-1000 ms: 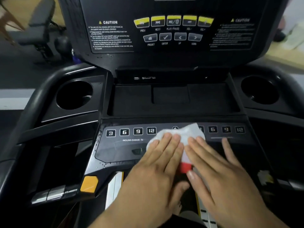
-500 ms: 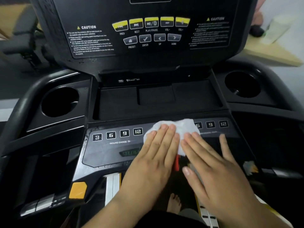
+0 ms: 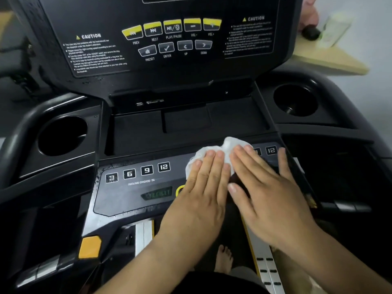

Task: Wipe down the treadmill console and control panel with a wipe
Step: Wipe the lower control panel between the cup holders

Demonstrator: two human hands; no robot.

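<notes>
A white wipe (image 3: 228, 146) lies bunched on the treadmill's grey control panel (image 3: 135, 187), near its upper edge right of centre. My left hand (image 3: 201, 187) lies flat with straight fingers pressing the wipe's left part. Beside it, my right hand (image 3: 265, 187) is also flat, its fingertips on the wipe's right part and its palm over the panel's right half. The upright black console (image 3: 169, 49), with yellow and grey buttons and caution labels, stands behind. Number keys 3, 6, 9, 12 show at the panel's left; a 12 key (image 3: 271, 150) shows beyond my right hand.
Round cup holders sit at left (image 3: 63, 136) and right (image 3: 294, 102) of a black tray recess (image 3: 186, 124). An orange tab (image 3: 90, 247) sits at the lower left. A curved black handrail (image 3: 19, 132) runs on the left. A wooden surface (image 3: 331, 56) lies at the back right.
Both hands have slid the wipe rightward along the panel's upper edge, uncovering the green display and a yellow ring at left. The wipe has bunched up higher.
</notes>
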